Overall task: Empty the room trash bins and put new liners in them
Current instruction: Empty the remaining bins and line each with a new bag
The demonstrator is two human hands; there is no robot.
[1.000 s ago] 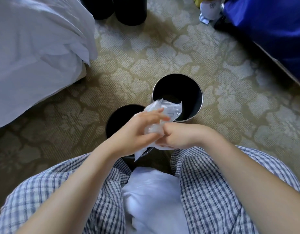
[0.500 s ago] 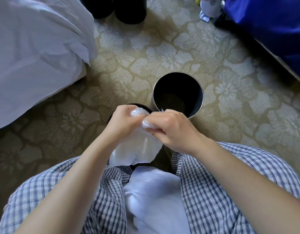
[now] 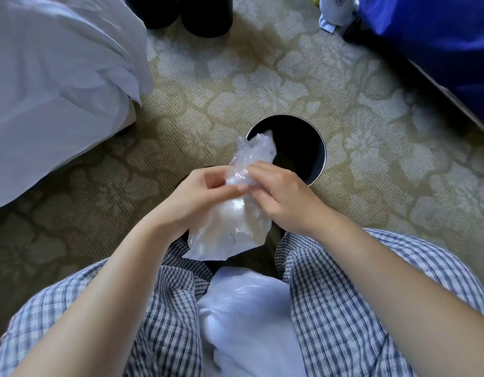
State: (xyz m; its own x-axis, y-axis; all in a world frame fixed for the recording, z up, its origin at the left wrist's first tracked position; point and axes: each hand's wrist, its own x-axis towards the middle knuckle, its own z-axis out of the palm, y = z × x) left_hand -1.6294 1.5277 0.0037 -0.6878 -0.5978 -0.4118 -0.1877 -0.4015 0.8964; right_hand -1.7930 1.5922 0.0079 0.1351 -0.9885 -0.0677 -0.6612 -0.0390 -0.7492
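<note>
Both hands over bins, working clear liner (image 3: 230,227). Left hand (image 3: 197,197) pinches crumpled upper part, right hand (image 3: 284,202) pinches same spot from other side, so each grip is tight on plastic. Liner hangs down between wrists, top bunch sticking up past fingers. Open black bin (image 3: 324,156) sits on carpet (image 3: 262,77) just beyond hands. Second bin (image 3: 273,240) mostly hidden under liner tbh. White bag (image 3: 243,322) between knees, bed (image 3: 58,91) at left.

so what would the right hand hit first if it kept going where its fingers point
The right hand points left into the clear bag it pinches; just beyond, probably the left hand.
</note>
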